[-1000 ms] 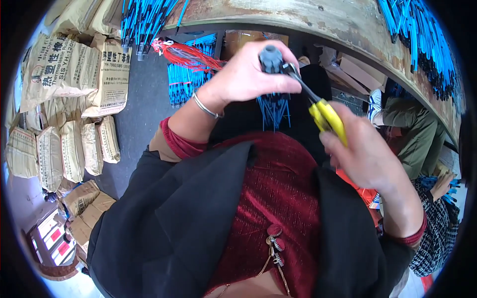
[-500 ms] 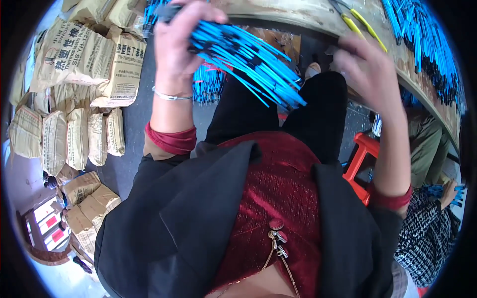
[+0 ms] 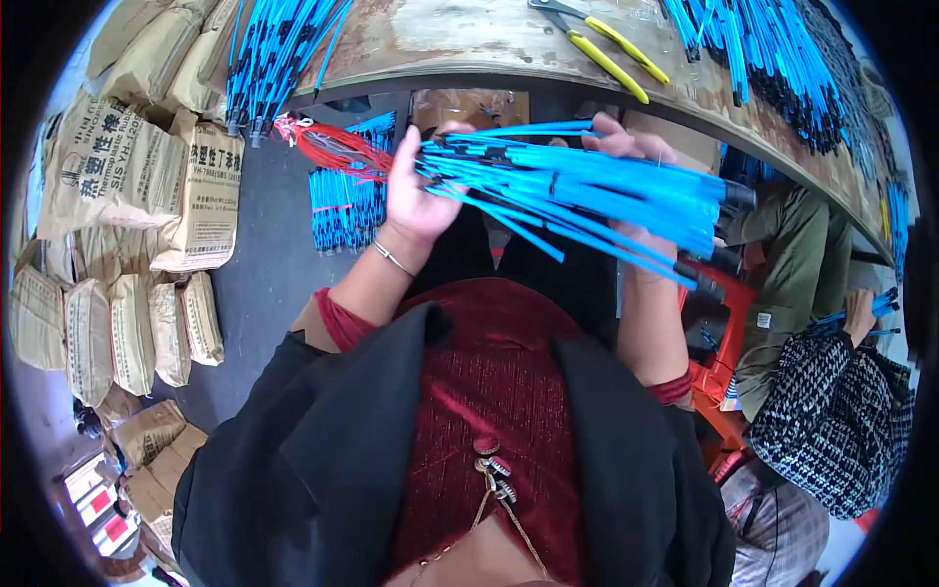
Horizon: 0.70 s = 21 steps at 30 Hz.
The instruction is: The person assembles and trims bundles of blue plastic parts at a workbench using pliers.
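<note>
Across my lap, a bundle of thin blue tubes (image 3: 587, 181) with black fittings lies nearly level between my hands. Its left part is gripped by my left hand (image 3: 423, 191), thumb and fingers around it. My right hand (image 3: 641, 147) wraps the wider part; fingertips show above the tubes, and the palm is partly hidden beneath. A few tubes splay out below the bundle. Red strands (image 3: 337, 149) stretch leftward from my left hand to a pinkish end; whether they join the tubes, I cannot tell.
Yellow-handled pliers (image 3: 606, 54) lie on the wooden table (image 3: 440, 39). More blue tubes (image 3: 284, 59) hang over its left edge, others (image 3: 753, 68) lie at right. Paper sacks (image 3: 127, 161) are stacked at left. A co-worker's hand (image 3: 861, 315) holds tubes beside a red stool (image 3: 719, 377).
The bundle has come down from the upper left and turned nearly level. My right hand, apart and blurred before, now grips it too. The view has shifted, showing more of the table.
</note>
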Motion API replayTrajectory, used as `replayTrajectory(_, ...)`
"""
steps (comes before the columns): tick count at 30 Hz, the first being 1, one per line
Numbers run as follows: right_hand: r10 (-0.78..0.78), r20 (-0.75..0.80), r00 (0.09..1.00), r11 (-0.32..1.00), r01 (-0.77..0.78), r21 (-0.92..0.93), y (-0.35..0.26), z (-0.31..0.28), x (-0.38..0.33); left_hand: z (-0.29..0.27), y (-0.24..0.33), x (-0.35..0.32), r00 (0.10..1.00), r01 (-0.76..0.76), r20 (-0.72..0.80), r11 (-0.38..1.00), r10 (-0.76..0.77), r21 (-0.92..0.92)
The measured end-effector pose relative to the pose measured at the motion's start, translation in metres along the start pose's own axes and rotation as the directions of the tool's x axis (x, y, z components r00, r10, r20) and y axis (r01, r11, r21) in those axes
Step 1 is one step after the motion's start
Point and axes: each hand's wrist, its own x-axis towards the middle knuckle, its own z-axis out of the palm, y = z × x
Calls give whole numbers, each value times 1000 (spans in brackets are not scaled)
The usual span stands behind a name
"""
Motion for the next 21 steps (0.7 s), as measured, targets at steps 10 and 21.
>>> replayTrajectory(10,163,112,980,690,-32,-723,14,31,-14,40,12,-27,819,-493,524,181,-234,851)
replayTrajectory(21,648,114,753,514,-322,-795,23,28,21,16,19,-20,946,-274,308,267,-96,924)
